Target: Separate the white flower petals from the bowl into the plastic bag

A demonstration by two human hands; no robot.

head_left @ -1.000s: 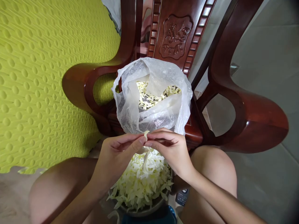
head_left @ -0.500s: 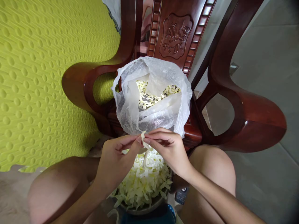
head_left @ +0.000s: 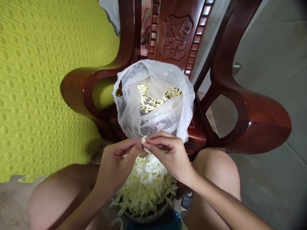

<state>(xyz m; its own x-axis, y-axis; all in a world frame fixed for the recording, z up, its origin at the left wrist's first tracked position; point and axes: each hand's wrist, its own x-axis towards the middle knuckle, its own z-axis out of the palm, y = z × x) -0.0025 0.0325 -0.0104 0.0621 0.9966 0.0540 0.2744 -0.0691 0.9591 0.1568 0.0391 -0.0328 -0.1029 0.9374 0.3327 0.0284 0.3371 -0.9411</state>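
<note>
Between my fingertips is a pale cream flower (head_left: 145, 164), its lower petals hanging down. My left hand (head_left: 120, 161) pinches it from the left. My right hand (head_left: 169, 153) pinches the same flower from the right, thumb and forefinger close to the left fingertips. Right below is a round bowl (head_left: 153, 217) heaped with white and yellowish flowers (head_left: 146, 188). Beyond my hands an open white plastic bag (head_left: 158, 123) sits on the chair seat, with more loose pale flowers (head_left: 150, 103) inside on a dark surface.
A carved dark-red wooden chair (head_left: 176, 38) stands in front, its curved armrests to both sides. A bumpy yellow-green foam mat (head_left: 35, 89) rises at the left. Under the bowl is a blue object (head_left: 165, 222). A dark remote-like item (head_left: 186, 202) lies near my right leg.
The flower's upper tip has bent over and sits lower between my fingertips. The whole view has shifted slightly; both hands keep their pinch.
</note>
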